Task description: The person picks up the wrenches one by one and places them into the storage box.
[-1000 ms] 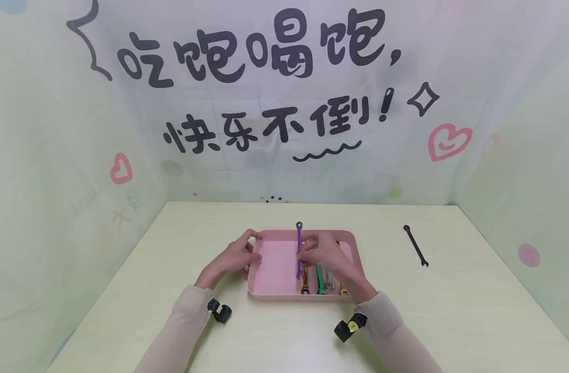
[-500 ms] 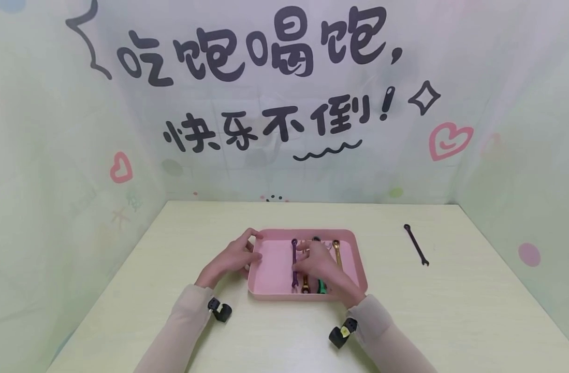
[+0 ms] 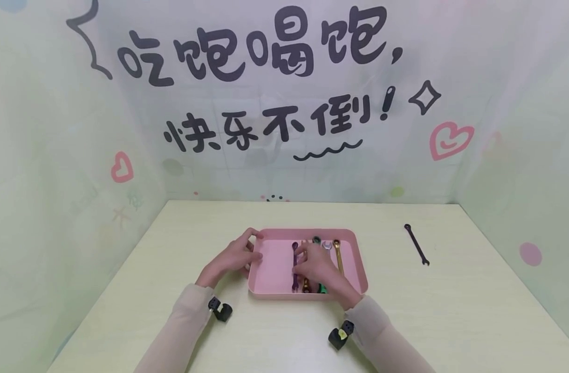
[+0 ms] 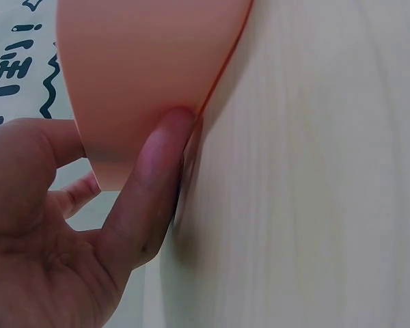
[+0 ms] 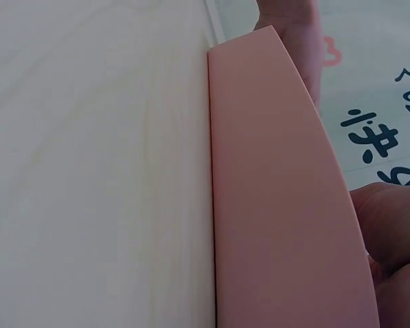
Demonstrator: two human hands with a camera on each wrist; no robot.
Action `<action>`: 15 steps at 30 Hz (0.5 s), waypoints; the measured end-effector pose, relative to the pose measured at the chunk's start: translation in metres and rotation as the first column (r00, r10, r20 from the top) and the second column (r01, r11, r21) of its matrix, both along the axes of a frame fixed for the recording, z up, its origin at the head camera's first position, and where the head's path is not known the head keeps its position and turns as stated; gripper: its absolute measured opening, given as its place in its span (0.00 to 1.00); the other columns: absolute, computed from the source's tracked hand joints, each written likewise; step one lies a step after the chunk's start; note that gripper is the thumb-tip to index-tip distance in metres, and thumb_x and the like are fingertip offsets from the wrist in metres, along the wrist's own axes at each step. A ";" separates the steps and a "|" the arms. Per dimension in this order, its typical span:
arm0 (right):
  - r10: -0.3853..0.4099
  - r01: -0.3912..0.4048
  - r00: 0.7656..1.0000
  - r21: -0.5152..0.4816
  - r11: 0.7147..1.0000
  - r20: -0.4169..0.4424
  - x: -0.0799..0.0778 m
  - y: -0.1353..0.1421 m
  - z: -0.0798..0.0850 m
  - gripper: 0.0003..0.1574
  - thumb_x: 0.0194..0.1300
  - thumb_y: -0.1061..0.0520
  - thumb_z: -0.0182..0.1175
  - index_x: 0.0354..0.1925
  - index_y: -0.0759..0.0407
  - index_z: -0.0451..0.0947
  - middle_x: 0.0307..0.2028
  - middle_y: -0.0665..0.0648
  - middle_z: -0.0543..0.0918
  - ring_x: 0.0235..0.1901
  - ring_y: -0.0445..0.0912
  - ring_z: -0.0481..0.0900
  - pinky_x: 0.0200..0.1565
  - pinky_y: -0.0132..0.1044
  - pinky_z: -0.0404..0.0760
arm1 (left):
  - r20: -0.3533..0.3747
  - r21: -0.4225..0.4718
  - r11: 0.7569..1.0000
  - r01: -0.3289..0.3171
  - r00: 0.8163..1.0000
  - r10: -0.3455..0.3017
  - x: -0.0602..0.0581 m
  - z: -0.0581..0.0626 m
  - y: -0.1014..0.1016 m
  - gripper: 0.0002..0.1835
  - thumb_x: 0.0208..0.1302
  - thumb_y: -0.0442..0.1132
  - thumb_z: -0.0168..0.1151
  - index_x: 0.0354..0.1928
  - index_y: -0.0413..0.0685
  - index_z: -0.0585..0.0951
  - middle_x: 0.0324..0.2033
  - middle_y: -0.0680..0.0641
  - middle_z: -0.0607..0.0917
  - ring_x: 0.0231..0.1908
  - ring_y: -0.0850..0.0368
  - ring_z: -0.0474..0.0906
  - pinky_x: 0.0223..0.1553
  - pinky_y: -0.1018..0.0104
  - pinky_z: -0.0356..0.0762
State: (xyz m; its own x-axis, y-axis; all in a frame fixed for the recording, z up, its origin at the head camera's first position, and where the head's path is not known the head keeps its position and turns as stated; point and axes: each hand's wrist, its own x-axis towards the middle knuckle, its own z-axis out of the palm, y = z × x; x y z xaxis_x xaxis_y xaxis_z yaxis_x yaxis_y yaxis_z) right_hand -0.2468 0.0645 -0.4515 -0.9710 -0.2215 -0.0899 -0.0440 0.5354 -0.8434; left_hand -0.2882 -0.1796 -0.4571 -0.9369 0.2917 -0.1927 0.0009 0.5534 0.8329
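Slim dark-purple metal wrench (image 3: pixel 295 284) | in shallow pink rectangular tray (image 3: pixel 273 269) | right hand (image 3: pixel 316 264): curled fingers pinching it | left hand (image 3: pixel 236 256): gripping the tray's left wall

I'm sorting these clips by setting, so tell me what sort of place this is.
Probably a small filming booth: a pale table closed in by a printed backdrop, and a black camera-like device at each sleeve cuff.

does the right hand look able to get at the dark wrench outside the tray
Probably yes: nothing visible blocks the dark combination wrench, though the right hand appears to hold the purple combination wrench.
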 end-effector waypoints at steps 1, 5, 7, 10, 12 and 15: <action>0.000 0.000 1.000 0.006 1.000 -0.002 0.000 0.000 0.000 0.24 0.61 0.67 0.70 0.56 0.70 0.78 0.32 0.59 0.87 0.22 0.44 0.84 0.27 0.33 0.85 | 0.002 0.002 1.000 0.000 1.000 0.000 0.000 0.001 0.000 0.28 0.70 0.34 0.61 0.69 0.53 0.68 0.44 0.38 0.77 0.28 0.50 0.81 0.24 0.59 0.88; -0.004 0.004 1.000 0.028 1.000 -0.004 0.004 -0.003 0.002 0.19 0.63 0.67 0.68 0.52 0.68 0.79 0.31 0.58 0.85 0.23 0.44 0.83 0.24 0.32 0.84 | 0.003 0.009 1.000 0.007 1.000 -0.007 0.002 0.002 0.001 0.28 0.70 0.34 0.61 0.70 0.52 0.67 0.45 0.38 0.77 0.28 0.49 0.82 0.25 0.58 0.88; 0.002 -0.001 1.000 0.048 0.999 -0.010 0.006 -0.004 0.004 0.15 0.64 0.67 0.68 0.50 0.66 0.81 0.31 0.58 0.85 0.23 0.45 0.83 0.24 0.31 0.82 | 0.004 0.008 1.000 0.009 1.000 -0.009 0.002 0.002 0.001 0.28 0.70 0.34 0.61 0.70 0.52 0.67 0.45 0.38 0.77 0.29 0.49 0.82 0.25 0.59 0.88; 0.040 -0.038 0.999 0.098 0.994 -0.021 0.010 -0.005 0.007 0.12 0.64 0.65 0.69 0.47 0.64 0.85 0.30 0.56 0.85 0.23 0.44 0.81 0.23 0.31 0.80 | 0.006 0.004 1.000 0.009 1.000 -0.009 0.002 0.001 0.000 0.28 0.70 0.34 0.61 0.70 0.52 0.67 0.45 0.37 0.77 0.29 0.50 0.82 0.25 0.59 0.88; 0.072 -0.067 0.997 0.132 0.989 -0.034 0.011 -0.006 0.008 0.10 0.63 0.64 0.70 0.44 0.62 0.87 0.30 0.55 0.86 0.23 0.43 0.81 0.24 0.31 0.79 | 0.007 0.002 1.000 0.007 1.000 -0.007 0.002 0.001 -0.001 0.28 0.70 0.34 0.61 0.69 0.52 0.67 0.45 0.38 0.77 0.28 0.50 0.82 0.24 0.59 0.88; 0.102 -0.096 0.994 0.160 0.982 -0.033 0.011 -0.006 0.007 0.10 0.62 0.64 0.71 0.43 0.62 0.89 0.30 0.54 0.87 0.21 0.41 0.81 0.24 0.31 0.80 | 0.000 0.002 1.000 0.008 1.000 -0.008 0.002 0.001 -0.001 0.28 0.70 0.33 0.60 0.69 0.52 0.67 0.45 0.37 0.77 0.28 0.50 0.82 0.24 0.58 0.88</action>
